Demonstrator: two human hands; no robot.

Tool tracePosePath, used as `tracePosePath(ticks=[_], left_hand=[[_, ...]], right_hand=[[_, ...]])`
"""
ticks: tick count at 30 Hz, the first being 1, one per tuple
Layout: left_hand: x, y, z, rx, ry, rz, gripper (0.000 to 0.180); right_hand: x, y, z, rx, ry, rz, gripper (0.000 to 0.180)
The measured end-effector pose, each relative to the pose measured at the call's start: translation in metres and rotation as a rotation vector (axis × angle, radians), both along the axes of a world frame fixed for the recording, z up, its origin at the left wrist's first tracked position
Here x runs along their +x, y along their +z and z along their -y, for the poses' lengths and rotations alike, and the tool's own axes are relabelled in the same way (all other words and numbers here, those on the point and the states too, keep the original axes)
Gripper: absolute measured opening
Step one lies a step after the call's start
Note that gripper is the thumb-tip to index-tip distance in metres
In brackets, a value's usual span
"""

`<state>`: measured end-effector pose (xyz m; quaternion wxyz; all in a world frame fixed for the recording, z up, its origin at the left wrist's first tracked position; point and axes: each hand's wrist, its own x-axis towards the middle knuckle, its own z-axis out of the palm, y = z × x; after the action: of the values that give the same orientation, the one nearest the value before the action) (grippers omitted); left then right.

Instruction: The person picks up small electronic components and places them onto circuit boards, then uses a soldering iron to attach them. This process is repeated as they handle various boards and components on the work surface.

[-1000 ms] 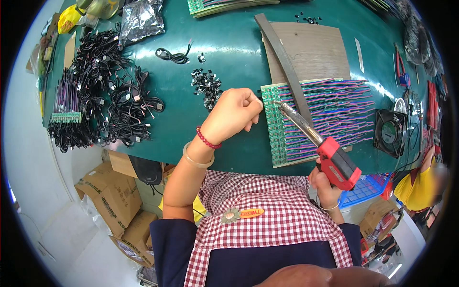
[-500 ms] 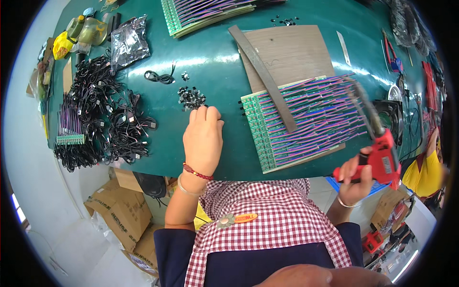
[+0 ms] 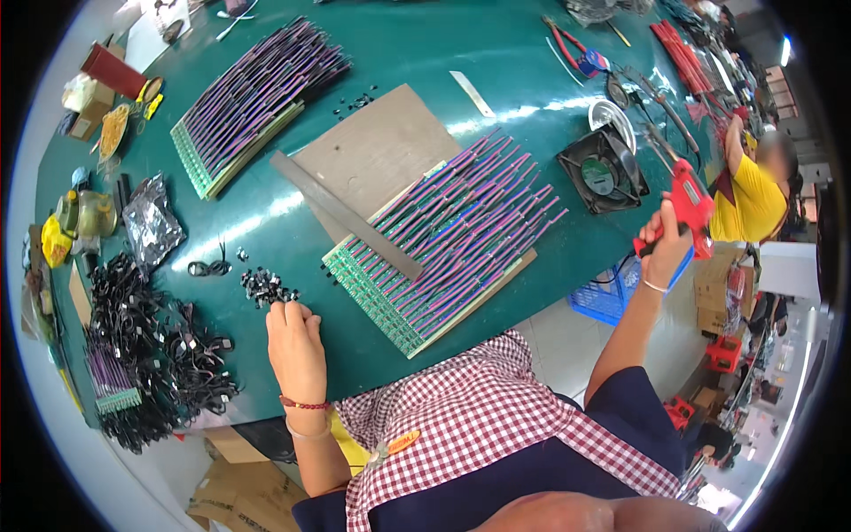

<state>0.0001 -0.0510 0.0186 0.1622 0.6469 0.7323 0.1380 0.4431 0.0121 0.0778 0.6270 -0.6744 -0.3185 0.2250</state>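
My left hand (image 3: 295, 341) lies palm-down on the green table (image 3: 417, 44), fingertips at a small pile of black parts (image 3: 263, 286). My right hand (image 3: 665, 244) is raised off the table's right edge and grips a red glue gun (image 3: 687, 199), nozzle pointing up and away. Between the hands sits a row of green circuit boards with purple and pink wires (image 3: 456, 235) on a brown board (image 3: 377, 151). A grey metal bar (image 3: 346, 215) lies slantwise across the boards.
A second stack of wired boards (image 3: 253, 102) lies at the back left. Black cable bundles (image 3: 146, 350) heap up at the left. A black fan (image 3: 603, 170), pliers (image 3: 576, 55) and red tools (image 3: 687, 58) are at the right. A person in yellow (image 3: 749, 191) works beyond.
My right hand has lifted the glue gun off the boards and swung it out to the right. My left hand moved left and down from the boards to the black parts.
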Motion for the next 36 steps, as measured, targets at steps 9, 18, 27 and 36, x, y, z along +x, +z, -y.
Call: tracePosePath(ticks=[9, 18, 27, 36], left_hand=[[-0.003, -0.011, -0.002, 0.118, -0.003, 0.053, 0.009], [-0.004, 0.008, 0.009, 0.098, 0.130, 0.671, 0.012], [0.057, 0.026, 0.018, 0.114, 0.282, 1.533, 0.011], [0.057, 0.028, 0.026, 0.151, 0.056, 1.036, 0.009]], right_hand=[[-0.088, 0.011, 0.017, 0.325, 0.519, -0.264, 0.032], [-0.207, 0.003, 0.037, -0.140, 0.874, -0.547, 0.040], [-0.251, -0.008, 0.037, -0.318, 1.109, -0.403, 0.017], [-0.234, -0.027, 0.043, -0.281, 1.146, -0.058, 0.025]])
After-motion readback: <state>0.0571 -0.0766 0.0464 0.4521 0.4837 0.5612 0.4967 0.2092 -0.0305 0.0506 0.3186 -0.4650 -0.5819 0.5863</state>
